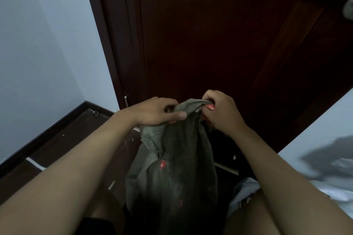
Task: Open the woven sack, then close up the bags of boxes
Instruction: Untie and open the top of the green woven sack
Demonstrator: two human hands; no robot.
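A grey-green woven sack with small red marks hangs upright in front of me, between my legs. My left hand grips its bunched top edge from the left. My right hand pinches the same top edge from the right, its fingers curled round the fabric and a bit of red printed material. The mouth of the sack is gathered between the two hands. What the sack holds is hidden. No bags of boxes are visible.
A dark wooden door stands directly behind the sack. A pale wall with a dark skirting board runs on the left above a dark wooden floor. A white surface with crumpled cloth lies at the right.
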